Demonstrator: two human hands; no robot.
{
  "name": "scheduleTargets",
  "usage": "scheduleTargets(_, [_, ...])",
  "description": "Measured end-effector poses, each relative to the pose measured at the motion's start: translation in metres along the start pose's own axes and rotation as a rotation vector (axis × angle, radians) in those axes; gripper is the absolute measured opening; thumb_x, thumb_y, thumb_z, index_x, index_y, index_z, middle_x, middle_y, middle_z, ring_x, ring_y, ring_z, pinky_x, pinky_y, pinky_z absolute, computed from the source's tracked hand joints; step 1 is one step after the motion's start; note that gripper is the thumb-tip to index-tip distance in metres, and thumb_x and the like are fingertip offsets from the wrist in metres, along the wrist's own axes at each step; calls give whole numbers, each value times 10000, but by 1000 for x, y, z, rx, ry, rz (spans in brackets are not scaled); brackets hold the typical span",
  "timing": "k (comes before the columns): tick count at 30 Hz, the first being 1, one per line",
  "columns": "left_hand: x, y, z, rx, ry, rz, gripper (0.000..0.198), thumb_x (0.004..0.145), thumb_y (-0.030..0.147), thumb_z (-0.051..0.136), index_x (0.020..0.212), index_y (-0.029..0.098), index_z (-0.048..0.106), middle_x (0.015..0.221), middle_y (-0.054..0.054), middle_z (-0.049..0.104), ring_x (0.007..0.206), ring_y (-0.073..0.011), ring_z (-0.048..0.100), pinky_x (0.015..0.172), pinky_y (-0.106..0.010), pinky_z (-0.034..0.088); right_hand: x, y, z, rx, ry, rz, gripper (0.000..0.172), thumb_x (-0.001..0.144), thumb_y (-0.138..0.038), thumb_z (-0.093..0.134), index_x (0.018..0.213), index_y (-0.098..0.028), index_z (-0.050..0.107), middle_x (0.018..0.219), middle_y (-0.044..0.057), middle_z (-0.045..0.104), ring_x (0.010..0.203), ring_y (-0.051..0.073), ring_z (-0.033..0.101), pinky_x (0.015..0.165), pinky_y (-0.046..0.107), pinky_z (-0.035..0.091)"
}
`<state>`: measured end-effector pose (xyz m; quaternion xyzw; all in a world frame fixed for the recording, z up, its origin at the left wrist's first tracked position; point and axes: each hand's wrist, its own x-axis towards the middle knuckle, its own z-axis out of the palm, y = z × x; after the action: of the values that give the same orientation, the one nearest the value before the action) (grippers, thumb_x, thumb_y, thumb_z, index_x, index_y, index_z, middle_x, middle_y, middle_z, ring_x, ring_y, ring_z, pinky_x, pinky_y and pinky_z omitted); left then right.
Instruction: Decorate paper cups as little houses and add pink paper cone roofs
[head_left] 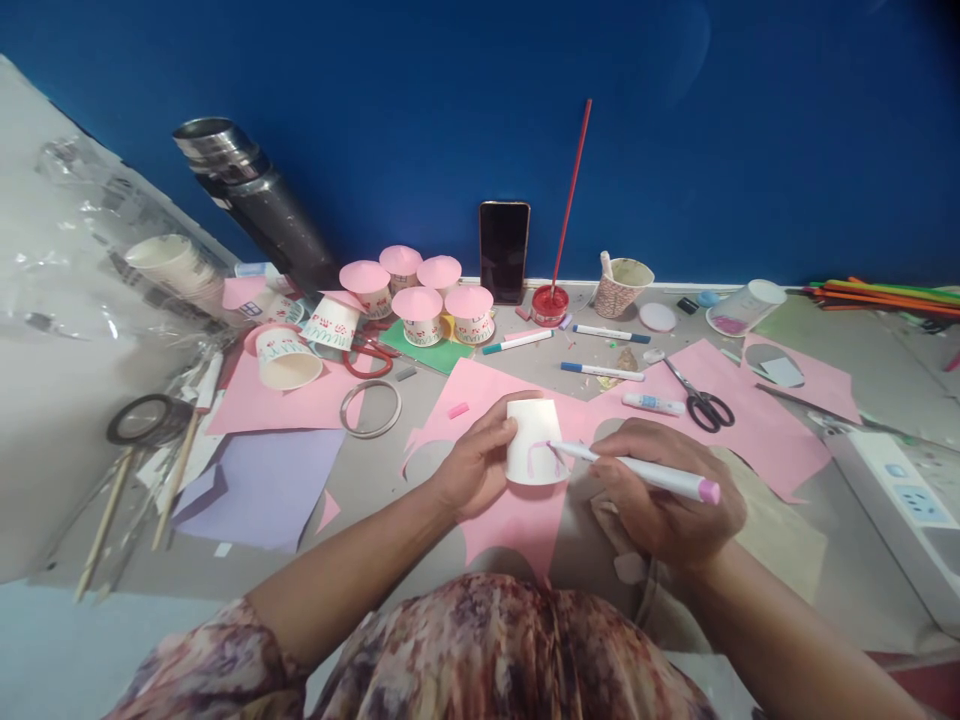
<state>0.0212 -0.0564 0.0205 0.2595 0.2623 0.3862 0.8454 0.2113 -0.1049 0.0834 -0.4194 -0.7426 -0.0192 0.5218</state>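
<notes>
My left hand (480,455) grips a small white paper cup (531,420), turned upside down, by its left side. Purple lines forming part of an arch shape mark the cup's front. Between the fingers of my right hand (667,490) is a white marker pen (645,472) with a pink-purple end, its tip touching the cup by the drawn lines. Cut pink paper (517,530) with rounded cut-outs lies under both hands. Farther back, several decorated paper cups with pink cone tops (417,304) stand together, some on a green sheet (401,345).
Black-handled scissors (709,410), a glue stick (652,403) and several markers (602,371) lie beyond my right hand. A phone (504,250) leans against the blue wall. At left are a tape roll (371,408), purple paper (262,490) and a tilted flask (262,200); a power strip (892,500) is at right.
</notes>
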Motion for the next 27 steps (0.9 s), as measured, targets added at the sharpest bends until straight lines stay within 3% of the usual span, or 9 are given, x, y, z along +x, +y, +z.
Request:
scheduleTargets(12, [-1, 1, 3, 39, 14, 24, 471, 808, 359, 845, 1224, 201, 689, 1017, -58, 679, 909, -213, 635, 805, -310, 491, -1, 1, -3, 58, -81, -13, 89, 917, -109, 653, 925, -180, 706, 692, 30, 751, 551, 167, 675, 528, 285, 517])
scheduleTargets(27, [0, 1, 4, 66, 16, 33, 475, 795, 366, 859, 1200, 217, 661, 998, -42, 671, 872, -201, 641, 767, -298, 480, -1, 4, -1, 110, -88, -62, 136, 900, -90, 645, 976, -200, 669, 685, 16, 747, 525, 172, 662, 533, 297, 506])
